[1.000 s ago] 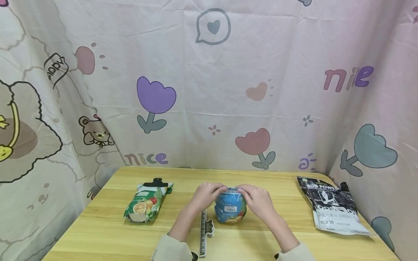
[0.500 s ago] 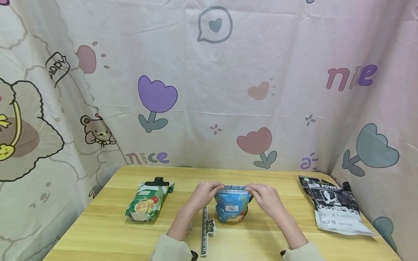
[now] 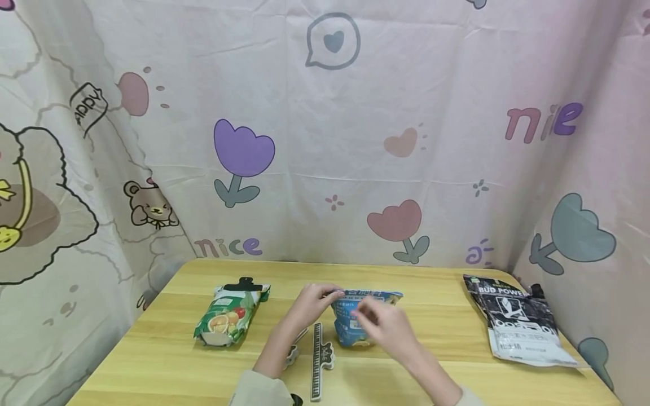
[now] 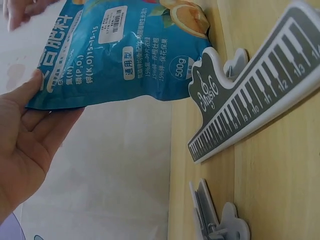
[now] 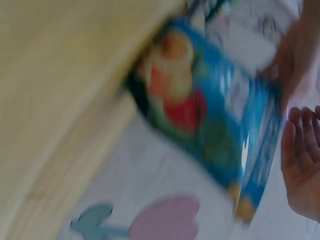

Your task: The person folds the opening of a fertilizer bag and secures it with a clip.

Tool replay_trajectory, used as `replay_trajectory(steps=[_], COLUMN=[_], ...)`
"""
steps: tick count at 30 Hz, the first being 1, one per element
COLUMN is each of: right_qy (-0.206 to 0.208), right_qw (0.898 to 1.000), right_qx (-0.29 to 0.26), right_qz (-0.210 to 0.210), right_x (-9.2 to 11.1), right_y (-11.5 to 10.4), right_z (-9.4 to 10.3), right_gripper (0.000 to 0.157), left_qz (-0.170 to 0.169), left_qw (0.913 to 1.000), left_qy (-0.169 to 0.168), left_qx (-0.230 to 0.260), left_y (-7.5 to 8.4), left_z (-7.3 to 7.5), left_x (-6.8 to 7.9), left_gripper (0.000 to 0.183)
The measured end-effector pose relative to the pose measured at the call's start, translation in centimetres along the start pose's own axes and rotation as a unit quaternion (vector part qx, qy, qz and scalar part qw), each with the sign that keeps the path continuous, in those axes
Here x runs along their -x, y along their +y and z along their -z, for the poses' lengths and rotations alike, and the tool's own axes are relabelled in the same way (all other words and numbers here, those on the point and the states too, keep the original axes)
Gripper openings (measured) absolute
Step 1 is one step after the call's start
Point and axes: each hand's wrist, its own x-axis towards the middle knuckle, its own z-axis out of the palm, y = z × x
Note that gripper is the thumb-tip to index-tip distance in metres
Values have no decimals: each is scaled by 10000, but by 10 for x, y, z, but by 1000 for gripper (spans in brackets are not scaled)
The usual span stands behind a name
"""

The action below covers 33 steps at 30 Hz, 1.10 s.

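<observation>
- Blue glossy packet (image 3: pixel 347 322), one, printed with white lettering, a barcode label and fruit; stands upright on the table (image 3: pixel 152 363), near its middle, top edge spread wide and flat
- Left hand (image 3: pixel 311 305), one; pinches the packet's upper corner on the person's left, thumb on the lettered face, fingers behind
- Right hand (image 3: pixel 387 327), one, blurred; fingers loosely bent and holding nothing, in front of the packet in the head view, just beside its top edge in the right wrist view
- Piano-key clip (image 3: pixel 321 363), one, dark and white, marked "Music" and numbered along one edge; lies on the table near the packet, on its left
- Second clip (image 4: pixel 220 220), one, pale; beside the first, partly behind the left forearm in the head view
- Green packet (image 3: pixel 223 321), one, fruit-printed, lying at the left, a black clip (image 3: pixel 245 286) across its top
- Black and silver bag (image 3: pixel 518 321), one, lettered "BUD POWER", lying at the right, well apart from the hands
- Pale printed cloth (image 3: pixel 325 129), tulips and hearts, hanging behind the table
</observation>
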Motion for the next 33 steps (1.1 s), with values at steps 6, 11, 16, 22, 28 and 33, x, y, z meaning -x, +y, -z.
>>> replay_trajectory(steps=[6,11,16,22,28,33], right_qy=[-1826,-2767,-3342,-3743,-3591,-3318], right_qw=[9751,9407,9141,8907,9021,9178], right_qx=[1189,1671,1695,1477,1132,968], right_qz=[-408,-1026,-1547,-2115,-2107,-1953], right_x=[10,13,11,6,2,1], right_y=[-15,-18,-23,-26,-28,-29], right_z=[-38,-59,-67,-69,-63,-54], right_gripper=[23,42,46,40,34,26], left_qz=[84,216,251,246,182,134], left_qw=[9999,9997,9997,9996,9997,9997], left_qy=[-52,-42,-4,52,106,120], left_qx=[47,55,76,127,126,143], left_y=[1,2,3,2,1,1], left_z=[0,0,0,-1,-2,-2], left_x=[1,1,1,1,0,1], left_gripper=[29,29,28,26,26,24])
